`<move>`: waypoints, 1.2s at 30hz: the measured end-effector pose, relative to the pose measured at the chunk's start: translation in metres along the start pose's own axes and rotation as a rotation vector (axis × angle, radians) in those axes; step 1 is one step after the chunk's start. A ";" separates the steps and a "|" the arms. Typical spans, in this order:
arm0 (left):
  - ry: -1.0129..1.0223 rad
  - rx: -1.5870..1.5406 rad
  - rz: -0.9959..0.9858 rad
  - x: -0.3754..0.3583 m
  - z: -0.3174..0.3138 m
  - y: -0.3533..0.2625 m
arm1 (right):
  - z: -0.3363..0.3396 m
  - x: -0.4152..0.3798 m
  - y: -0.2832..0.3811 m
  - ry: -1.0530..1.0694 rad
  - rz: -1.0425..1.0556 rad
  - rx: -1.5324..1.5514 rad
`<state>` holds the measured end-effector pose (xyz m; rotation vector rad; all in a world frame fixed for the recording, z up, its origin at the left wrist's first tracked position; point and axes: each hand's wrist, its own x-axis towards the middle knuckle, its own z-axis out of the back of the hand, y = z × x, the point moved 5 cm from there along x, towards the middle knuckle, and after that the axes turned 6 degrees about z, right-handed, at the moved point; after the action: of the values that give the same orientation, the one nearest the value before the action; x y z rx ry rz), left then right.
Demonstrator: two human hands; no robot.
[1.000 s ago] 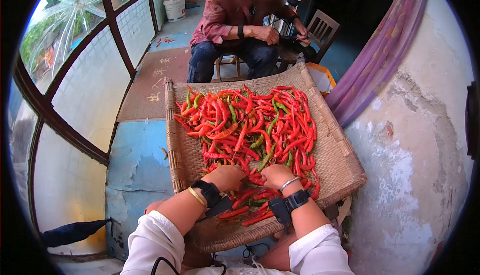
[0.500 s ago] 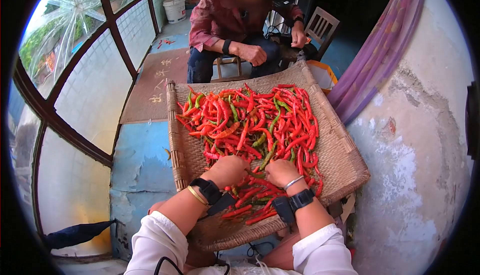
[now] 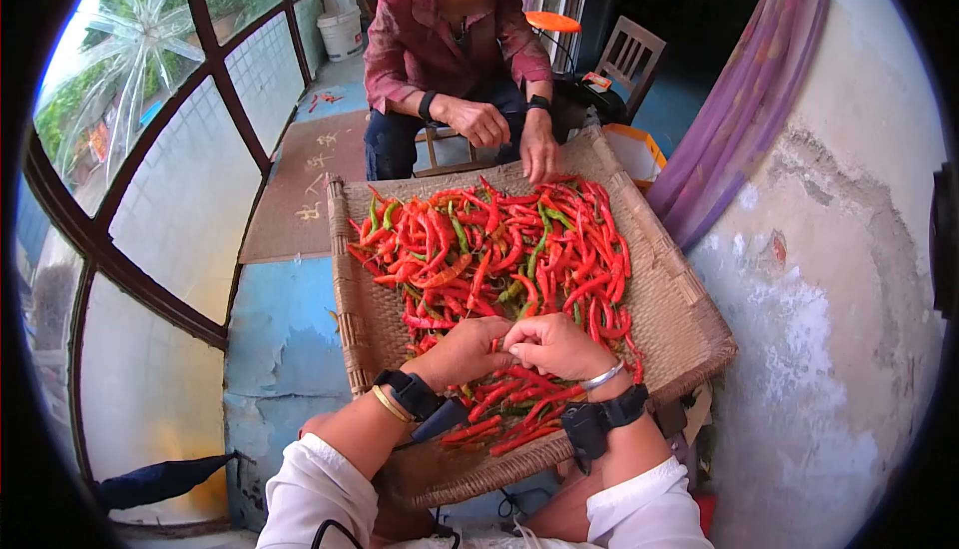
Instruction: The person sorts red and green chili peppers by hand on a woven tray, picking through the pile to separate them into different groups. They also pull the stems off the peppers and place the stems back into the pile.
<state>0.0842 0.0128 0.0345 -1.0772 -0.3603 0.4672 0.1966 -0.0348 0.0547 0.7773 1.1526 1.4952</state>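
Red chili peppers point(image 3: 584, 249), with a few green ones among them, cover much of a woven tray point(image 3: 669, 314) in front of me. My left hand point(image 3: 468, 349) and my right hand point(image 3: 559, 346) meet over the near part of the pile. Both have curled, closed fingers, with the fingertips close together. Anything pinched between them is too small or hidden to make out. A nearer group of red chili peppers point(image 3: 509, 404) lies below my hands, between my wrists.
Across the tray sits a person point(image 3: 450, 49), one hand point(image 3: 540, 149) reaching down to the peppers at the far edge. A wall point(image 3: 809, 349) and purple curtain point(image 3: 749, 99) stand to the right, framed windows point(image 3: 165, 209) to the left. A wooden chair point(image 3: 631, 59) is behind.
My hands have come together; before, they were apart, with the right one by a green chili pepper. The other person's hand has moved from beside the chair down to the tray's far edge.
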 end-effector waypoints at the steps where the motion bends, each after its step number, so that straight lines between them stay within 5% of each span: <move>1: 0.009 -0.051 0.019 0.000 -0.003 0.006 | 0.000 -0.004 0.005 0.029 -0.044 0.144; 5: 0.007 -0.189 -0.014 -0.001 -0.005 0.000 | 0.009 -0.011 0.014 0.069 0.018 0.410; 9: 0.081 -0.365 0.210 -0.006 -0.006 -0.004 | 0.017 -0.013 0.011 -0.016 0.106 0.687; 17: -0.100 -0.379 0.381 -0.004 0.016 0.015 | 0.050 -0.009 -0.012 -0.460 0.334 1.215; 19: -0.226 -0.513 0.414 -0.003 0.025 0.017 | 0.055 -0.010 -0.016 -0.504 0.161 0.880; 21: -0.354 -0.501 0.338 -0.001 0.043 0.021 | 0.046 -0.001 -0.027 -0.419 -0.062 0.283; 22: -0.442 -0.554 0.296 -0.001 0.050 0.024 | 0.038 0.002 -0.017 -0.387 0.068 -0.174; 23: -0.530 -0.608 0.252 0.000 0.057 0.029 | 0.028 0.004 -0.019 -0.254 -0.038 -0.450; 25: -0.609 -0.609 0.285 0.001 0.060 0.047 | 0.000 0.009 -0.040 -0.001 0.058 -0.818; 27: -0.950 -0.289 0.224 -0.009 0.071 0.048 | -0.018 0.012 -0.056 0.123 -0.033 -0.836; 29: -0.854 -0.273 0.251 -0.007 0.064 0.062 | -0.027 0.013 -0.066 0.243 -0.126 -0.848; 31: -0.726 -0.031 0.065 -0.002 0.053 0.054 | -0.031 0.015 -0.070 0.277 -0.135 -0.858; 36: -0.245 -0.024 0.276 0.001 0.019 0.033 | -0.034 0.019 -0.071 0.338 -0.217 -0.899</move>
<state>0.0696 0.0404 0.0128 -1.1007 -0.4355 0.8465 0.1849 -0.0260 -0.0250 -0.2120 0.6368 1.7618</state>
